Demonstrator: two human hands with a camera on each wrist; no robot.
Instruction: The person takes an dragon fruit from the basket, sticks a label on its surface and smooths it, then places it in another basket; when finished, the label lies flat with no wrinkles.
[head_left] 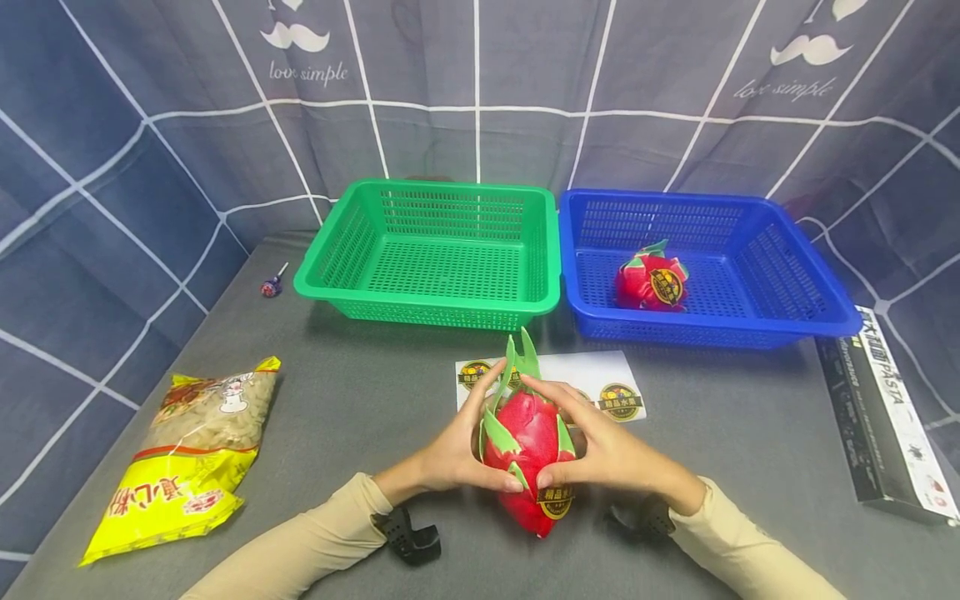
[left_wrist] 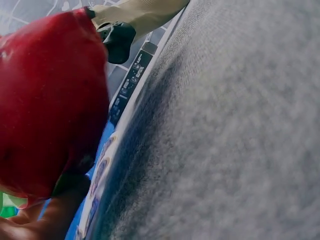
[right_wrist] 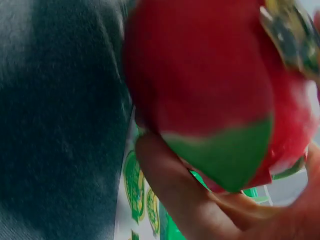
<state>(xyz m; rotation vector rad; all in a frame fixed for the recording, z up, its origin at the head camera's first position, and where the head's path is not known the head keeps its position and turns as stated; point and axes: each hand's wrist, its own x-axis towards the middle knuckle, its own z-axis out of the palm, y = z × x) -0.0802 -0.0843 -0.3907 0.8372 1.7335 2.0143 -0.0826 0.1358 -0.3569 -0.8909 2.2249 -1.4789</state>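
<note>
A red dragon fruit point(head_left: 528, 429) with green leaf tips is held between both hands at the front middle of the table. My left hand point(head_left: 453, 450) grips its left side and my right hand point(head_left: 607, 437) its right side, thumbs in front and fingers behind. A black and gold sticker point(head_left: 555, 502) shows near its lower right, by the right thumb. In the left wrist view the fruit point(left_wrist: 50, 100) fills the left; in the right wrist view its red skin point(right_wrist: 200, 70) hides most of the background. Just behind lies a white sticker sheet point(head_left: 600, 367), partly covered by hands and fruit.
A green basket point(head_left: 427, 307) stands at the back, beside a blue basket point(head_left: 712, 329) containing another stickered dragon fruit point(head_left: 651, 282). At left lie a yellow pasta bag point(head_left: 187, 458) and a lollipop point(head_left: 272, 285). A black and white pasta box point(head_left: 885, 417) lies at right.
</note>
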